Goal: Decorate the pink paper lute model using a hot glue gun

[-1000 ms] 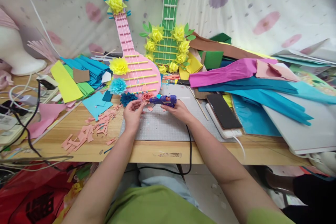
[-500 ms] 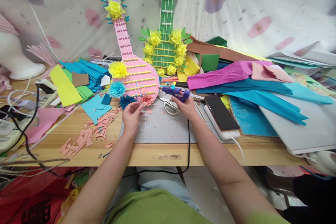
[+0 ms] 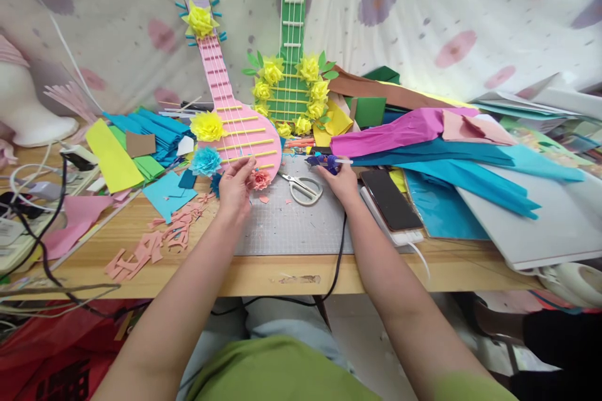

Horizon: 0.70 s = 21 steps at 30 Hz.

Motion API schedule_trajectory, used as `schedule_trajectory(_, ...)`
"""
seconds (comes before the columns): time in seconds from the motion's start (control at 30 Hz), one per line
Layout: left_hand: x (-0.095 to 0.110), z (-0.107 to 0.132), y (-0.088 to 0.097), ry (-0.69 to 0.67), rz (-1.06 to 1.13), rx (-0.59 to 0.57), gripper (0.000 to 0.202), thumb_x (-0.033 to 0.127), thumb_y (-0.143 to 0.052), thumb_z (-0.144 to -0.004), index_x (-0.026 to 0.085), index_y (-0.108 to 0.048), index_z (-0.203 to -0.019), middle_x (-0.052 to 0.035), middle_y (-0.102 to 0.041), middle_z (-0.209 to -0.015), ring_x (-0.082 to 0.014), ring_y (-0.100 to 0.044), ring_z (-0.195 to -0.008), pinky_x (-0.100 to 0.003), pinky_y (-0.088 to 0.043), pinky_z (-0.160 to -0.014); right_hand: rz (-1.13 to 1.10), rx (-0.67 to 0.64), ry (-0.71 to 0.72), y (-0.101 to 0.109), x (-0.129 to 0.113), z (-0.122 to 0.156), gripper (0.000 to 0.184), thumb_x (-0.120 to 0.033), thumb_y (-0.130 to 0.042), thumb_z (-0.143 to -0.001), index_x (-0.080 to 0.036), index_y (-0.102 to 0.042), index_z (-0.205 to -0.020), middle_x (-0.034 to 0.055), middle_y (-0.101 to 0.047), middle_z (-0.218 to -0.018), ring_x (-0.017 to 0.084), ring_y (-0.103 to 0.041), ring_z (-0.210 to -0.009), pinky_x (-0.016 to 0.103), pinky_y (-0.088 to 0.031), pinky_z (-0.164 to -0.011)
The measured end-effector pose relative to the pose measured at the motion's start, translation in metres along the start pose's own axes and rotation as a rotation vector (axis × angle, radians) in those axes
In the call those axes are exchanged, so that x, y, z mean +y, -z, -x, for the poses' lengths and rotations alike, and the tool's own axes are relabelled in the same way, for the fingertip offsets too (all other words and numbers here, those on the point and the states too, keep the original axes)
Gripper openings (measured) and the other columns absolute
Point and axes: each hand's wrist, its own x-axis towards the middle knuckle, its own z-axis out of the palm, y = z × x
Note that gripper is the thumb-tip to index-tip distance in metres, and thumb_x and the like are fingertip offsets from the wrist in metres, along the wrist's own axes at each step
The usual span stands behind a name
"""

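Observation:
My right hand point(image 3: 342, 185) is wrapped round a purple hot glue gun point(image 3: 330, 164) above the cutting mat; a whitish stick juts from the gun's right end. My left hand point(image 3: 236, 191) has its fingertips pinched together in front of the lower body of a pink paper guitar point(image 3: 256, 144). What the pinch holds, if anything, is hidden. Just right of those fingers is a coral paper flower point(image 3: 261, 180), and behind the hand a dark blue flower point(image 3: 215, 185) is partly covered. A light blue flower point(image 3: 205, 162) and a yellow flower point(image 3: 207, 126) adorn the guitar's left edge.
Scissors point(image 3: 305, 189) lie on the grey cutting mat point(image 3: 291, 232) between my hands. Behind stands a green paper guitar point(image 3: 292, 84). A phone point(image 3: 392, 199) and paper sheets lie right; coral scraps point(image 3: 141, 255) lie left. The gun's black cord point(image 3: 339, 263) hangs over the edge.
My left hand has shifted from the coral flower's edge up in front of the guitar body, uncovering more of the flower. The glue gun has been turned and moved slightly right.

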Motion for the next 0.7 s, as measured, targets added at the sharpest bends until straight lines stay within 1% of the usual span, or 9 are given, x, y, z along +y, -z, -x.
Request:
schedule_trajectory(0.1,0.004,0.001,0.001,0.131,0.114,-0.01,0.02,0.012,-0.076,-0.058,0.016,-0.061,-0.071,0.0047,-0.063,-0.071,0.0038,-0.028,-0.036,-0.011,-0.024,-0.032,-0.05,0.354,0.181,0.02,-0.016,0.008,0.069,-0.055,-0.065,-0.067,-0.012,-0.049,-0.119,0.0173,-0.056,-0.114,0.027,-0.052,-0.107,0.043,-0.041,-0.092)
schedule_trajectory(0.17,0.005,0.002,0.001,0.2,0.147,-0.041,0.016,0.012,-0.074,-0.063,0.017,-0.06,-0.07,0.0046,-0.065,-0.076,0.004,-0.024,-0.036,-0.011,-0.022,-0.031,-0.094,0.466,0.279,0.029,-0.031,0.017,0.059,-0.054,-0.059,-0.074,-0.013,-0.05,-0.115,0.0169,-0.054,-0.113,0.026,-0.05,-0.108,0.044,-0.039,-0.093)
schedule_trajectory(0.2,0.004,0.003,0.001,0.212,0.148,-0.059,0.015,0.013,-0.073,-0.064,0.017,-0.06,-0.07,0.0047,-0.066,-0.078,0.004,-0.024,-0.036,-0.011,-0.022,-0.031,-0.118,0.461,0.307,0.03,-0.04,0.023,0.052,-0.053,-0.057,-0.076,-0.015,-0.052,-0.111,0.0159,-0.054,-0.111,0.026,-0.05,-0.108,0.044,-0.039,-0.093)
schedule_trajectory(0.27,-0.002,0.006,-0.002,0.207,0.126,-0.08,0.016,0.016,-0.074,-0.065,0.018,-0.061,-0.073,0.0044,-0.066,-0.081,0.0042,-0.024,-0.037,-0.011,-0.022,-0.031,-0.206,0.345,0.326,0.022,-0.058,0.037,0.036,-0.05,-0.052,-0.081,-0.019,-0.056,-0.098,0.0123,-0.057,-0.102,0.025,-0.052,-0.104,0.043,-0.04,-0.092)
schedule_trajectory(0.33,-0.012,0.01,-0.005,0.198,0.091,-0.052,0.021,0.018,-0.076,-0.063,0.018,-0.063,-0.079,0.0031,-0.067,-0.082,0.0043,-0.024,-0.037,-0.011,-0.022,-0.031,-0.394,0.077,0.272,0.005,-0.072,0.05,0.029,-0.049,-0.05,-0.082,-0.021,-0.057,-0.085,0.0082,-0.059,-0.091,0.02,-0.056,-0.09,0.035,-0.045,-0.084)
schedule_trajectory(0.4,-0.025,0.015,-0.009,0.187,0.048,0.021,0.03,0.018,-0.077,-0.062,0.018,-0.064,-0.088,0.0022,-0.067,-0.082,0.0041,-0.027,-0.037,-0.011,-0.023,-0.032,-0.594,-0.184,0.131,-0.014,-0.082,0.06,0.031,-0.051,-0.054,-0.077,-0.021,-0.056,-0.081,0.005,-0.06,-0.084,0.017,-0.056,-0.079,0.03,-0.047,-0.074)
schedule_trajectory(0.47,-0.036,0.017,-0.01,0.174,0.008,0.095,0.039,0.017,-0.077,-0.062,0.019,-0.064,-0.098,0.0024,-0.067,-0.08,0.0037,-0.027,-0.037,-0.011,-0.024,-0.032,-0.733,-0.354,-0.016,-0.027,-0.089,0.067,0.032,-0.051,-0.059,-0.072,-0.021,-0.057,-0.084,0.0037,-0.062,-0.085,0.016,-0.057,-0.078,0.027,-0.048,-0.067)
schedule_trajectory(0.57,-0.046,0.017,-0.01,0.131,-0.019,0.157,0.045,0.017,-0.075,-0.064,0.019,-0.063,-0.108,0.0018,-0.067,-0.086,0.0039,-0.027,-0.037,-0.013,-0.024,-0.033,-0.839,-0.457,-0.172,-0.034,-0.095,0.071,0.034,-0.047,-0.065,-0.066,-0.021,-0.059,-0.087,0.0029,-0.064,-0.089,0.015,-0.057,-0.08,0.025,-0.047,-0.063)
schedule_trajectory(0.7,-0.053,0.015,-0.011,0.078,-0.017,0.192,0.054,0.017,-0.072,-0.068,0.018,-0.058,-0.12,-0.0004,-0.068,-0.088,0.003,-0.033,-0.038,-0.014,-0.027,-0.035,-0.935,-0.446,-0.223,-0.04,-0.1,0.073,0.036,-0.043,-0.07,-0.058,-0.02,-0.057,-0.083,0.0024,-0.064,-0.085,0.015,-0.058,-0.08,0.026,-0.047,-0.068)
